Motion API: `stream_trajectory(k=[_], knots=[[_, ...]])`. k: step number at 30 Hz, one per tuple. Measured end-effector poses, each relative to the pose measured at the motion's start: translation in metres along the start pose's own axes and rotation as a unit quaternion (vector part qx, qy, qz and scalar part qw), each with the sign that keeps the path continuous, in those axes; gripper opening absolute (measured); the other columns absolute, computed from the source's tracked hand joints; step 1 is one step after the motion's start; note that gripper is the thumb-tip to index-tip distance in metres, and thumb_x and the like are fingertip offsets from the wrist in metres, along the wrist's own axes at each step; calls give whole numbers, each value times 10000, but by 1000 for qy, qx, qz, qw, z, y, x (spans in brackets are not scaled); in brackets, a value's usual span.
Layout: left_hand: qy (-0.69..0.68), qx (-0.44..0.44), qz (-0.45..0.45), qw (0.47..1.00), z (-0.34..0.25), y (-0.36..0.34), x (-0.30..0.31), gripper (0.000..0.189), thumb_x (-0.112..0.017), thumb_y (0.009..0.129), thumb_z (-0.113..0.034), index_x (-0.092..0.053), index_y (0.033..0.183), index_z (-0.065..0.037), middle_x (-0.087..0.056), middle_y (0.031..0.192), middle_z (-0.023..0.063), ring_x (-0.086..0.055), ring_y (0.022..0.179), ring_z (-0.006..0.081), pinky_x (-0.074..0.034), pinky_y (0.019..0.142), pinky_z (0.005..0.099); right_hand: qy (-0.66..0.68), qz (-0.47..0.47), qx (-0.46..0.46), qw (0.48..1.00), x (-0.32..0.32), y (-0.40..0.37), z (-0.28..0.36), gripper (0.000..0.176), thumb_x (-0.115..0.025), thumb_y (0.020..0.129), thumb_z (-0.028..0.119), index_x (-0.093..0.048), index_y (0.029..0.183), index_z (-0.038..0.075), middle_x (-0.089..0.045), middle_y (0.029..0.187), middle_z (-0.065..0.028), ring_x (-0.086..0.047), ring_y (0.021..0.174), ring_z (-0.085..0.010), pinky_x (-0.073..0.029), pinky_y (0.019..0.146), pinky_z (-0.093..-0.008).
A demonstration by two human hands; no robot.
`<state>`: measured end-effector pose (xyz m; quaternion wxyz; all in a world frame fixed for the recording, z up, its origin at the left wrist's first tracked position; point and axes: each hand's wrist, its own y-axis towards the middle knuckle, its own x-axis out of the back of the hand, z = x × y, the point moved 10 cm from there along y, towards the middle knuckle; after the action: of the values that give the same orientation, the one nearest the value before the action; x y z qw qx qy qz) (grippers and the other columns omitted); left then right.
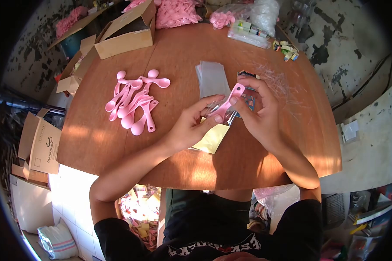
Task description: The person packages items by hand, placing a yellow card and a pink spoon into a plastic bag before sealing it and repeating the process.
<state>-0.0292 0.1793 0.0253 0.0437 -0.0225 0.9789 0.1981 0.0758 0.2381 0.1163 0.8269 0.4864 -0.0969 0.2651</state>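
Observation:
A pink plastic spoon (pixel 228 104) is held up at a slant over the table, its holed handle end uppermost. My left hand (pixel 191 122) pinches its lower part, where clear plastic film shows by the fingers; the bowl is hidden. My right hand (pixel 261 108) grips the handle with the thumb on its face. Just below the hands lies a pale yellow card (pixel 211 138). Behind them is a stack of clear plastic sleeves (pixel 214 77). A dark printed piece (pixel 250 96) is partly covered by my right hand. Several more pink spoons (pixel 135 104) lie heaped at left.
The wooden table (pixel 170 48) has thin clear strips (pixel 276 82) scattered at right. At the back stand an open cardboard box (pixel 126 37), a pink heap (pixel 176 13), plastic bags (pixel 265 15) and small packets (pixel 287 50). A container of small printed pieces (pixel 139 206) sits below the front edge.

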Motion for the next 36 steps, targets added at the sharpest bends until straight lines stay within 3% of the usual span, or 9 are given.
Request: stream_trajectory(k=[6,10,12,15,19,20,26,30,36], knots=[[-38,-15,6,999,-7,-3,-2,629,-582,949,-119,-241,1469,-21,-556,1238,120,-554,1117,158,-449,947,291,239,100,-223,940,-24,-19,-26,132,-625,889,1,-617,1004,-62,-659,927,-88,-637,856,-117,-513,775,-250],[-56,-65,18,996,-10,-4,5,735,-585,951,-205,-120,1505,-73,-449,1343,180,-488,1221,241,-397,1011,359,197,59,-111,972,15,14,14,128,-611,897,-6,-624,1007,-70,-662,937,-91,-641,844,-119,-517,744,-242],[-13,-84,-28,996,-13,-4,17,704,-538,969,-280,-129,1499,-66,-328,1420,187,-361,1317,284,-314,1085,399,105,-102,53,988,63,27,46,159,-633,876,-6,-646,1024,-62,-675,945,-100,-648,821,-122,-518,713,-245],[66,-59,-119,989,-14,-6,37,670,-489,982,-345,-151,1490,-68,-342,1430,170,-351,1328,284,-288,1096,416,-18,72,1,997,19,41,31,174,-655,850,4,-676,1017,-42,-690,930,-103,-657,808,-124,-516,698,-249],[94,-65,-114,987,-23,-6,38,605,-526,974,-271,-248,1461,-43,-390,1406,158,-380,1311,258,-330,1074,400,22,88,-1,996,4,32,25,184,-664,838,24,-699,1013,-19,-701,899,-103,-666,823,-128,-515,712,-253],[94,-65,-117,986,-27,-6,38,605,-526,974,-271,-248,1461,-43,-390,1406,158,-380,1311,258,-330,1074,400,78,103,-72,989,-1,25,13,187,-654,854,21,-693,1032,-21,-702,925,-104,-662,833,-126,-517,726,-244],[-57,-16,-29,998,-26,-3,25,315,-535,984,-160,-553,1239,24,-668,1006,59,-604,907,88,-498,800,252,221,148,-197,944,-23,13,13,168,-618,894,15,-672,1045,-38,-689,935,-85,-648,849,-112,-523,732,-229],[-55,35,-47,997,-18,-4,26,298,-539,987,-198,-619,1167,26,-672,976,34,-587,821,44,-493,675,206,233,160,-242,928,-32,5,-5,151,-625,889,20,-671,1016,-47,-686,939,-81,-644,849,-101,-525,722,-233],[-22,59,-38,997,-3,-2,18,304,-551,981,-203,-622,1160,31,-680,897,36,-597,754,46,-500,658,211,37,181,-79,980,-25,15,11,111,-660,843,35,-693,938,-11,-665,843,-95,-655,737,-152,-511,664,-260]])
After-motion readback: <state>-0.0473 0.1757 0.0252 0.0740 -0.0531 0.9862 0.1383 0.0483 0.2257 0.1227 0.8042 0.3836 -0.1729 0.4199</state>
